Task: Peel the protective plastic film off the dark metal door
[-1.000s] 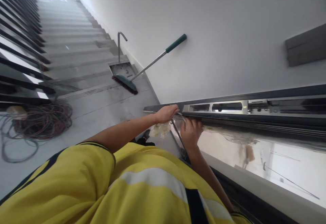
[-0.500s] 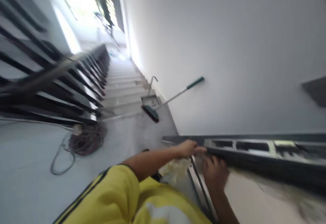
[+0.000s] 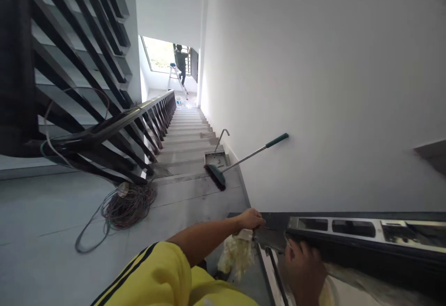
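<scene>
Left hand [image 3: 251,220] pinches pale film [image 3: 237,255] at the dark frame's [image 3: 348,238] end; right hand [image 3: 306,269] grips its edge (wrapping partly peeled, more film clinging beyond the right hand).

The grey landing floor [image 3: 52,213] carries a coiled cable [image 3: 127,204], a green-handled broom [image 3: 223,169] and a dustpan [image 3: 216,157].

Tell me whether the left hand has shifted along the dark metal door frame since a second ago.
No. The left hand rests at the same near end of the dark metal door frame; only the camera tilted up.
</scene>
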`<action>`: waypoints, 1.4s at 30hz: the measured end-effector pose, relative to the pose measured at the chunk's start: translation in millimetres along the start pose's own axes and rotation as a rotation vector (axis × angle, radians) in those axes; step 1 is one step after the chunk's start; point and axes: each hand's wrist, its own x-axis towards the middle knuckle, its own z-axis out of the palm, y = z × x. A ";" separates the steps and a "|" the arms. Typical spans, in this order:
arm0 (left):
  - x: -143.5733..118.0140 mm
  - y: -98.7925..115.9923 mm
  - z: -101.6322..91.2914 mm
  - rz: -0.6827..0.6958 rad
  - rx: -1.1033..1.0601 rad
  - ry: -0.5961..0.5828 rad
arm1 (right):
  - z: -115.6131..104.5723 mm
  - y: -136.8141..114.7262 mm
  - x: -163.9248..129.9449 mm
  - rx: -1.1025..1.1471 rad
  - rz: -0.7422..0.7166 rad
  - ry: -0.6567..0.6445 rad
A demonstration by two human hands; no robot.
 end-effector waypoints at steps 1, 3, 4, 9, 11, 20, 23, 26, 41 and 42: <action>-1.4 -4.1 -3.2 0.001 0.000 -0.013 | 2.0 -0.2 1.7 0.010 -0.008 0.010; -6.8 -8.4 -2.9 0.044 0.023 -0.065 | 0.9 -5.0 3.0 0.028 0.035 0.010; -10.8 -8.1 0.7 0.086 0.048 -0.098 | -2.6 -9.1 2.1 0.034 0.073 -0.013; -29.5 18.7 20.9 0.316 0.215 -0.212 | -28.7 -12.5 -1.8 0.166 0.219 -0.138; -33.2 36.9 21.0 0.338 0.298 -0.217 | -42.8 4.1 -1.2 0.222 0.250 -0.082; -91.3 124.9 49.2 0.519 0.355 -0.118 | -129.5 112.8 -16.7 0.150 0.294 0.382; -114.0 161.0 70.9 0.728 0.445 0.040 | -146.3 135.7 -6.4 0.210 0.461 0.567; -131.6 191.1 94.7 0.880 0.524 0.170 | -148.9 153.0 -0.1 0.349 0.718 0.702; -103.9 282.7 159.5 0.780 0.657 -0.150 | -134.8 205.6 -25.3 1.713 0.831 0.774; -102.6 287.6 159.1 0.797 0.695 -0.166 | -140.7 216.7 -25.9 1.817 0.788 0.830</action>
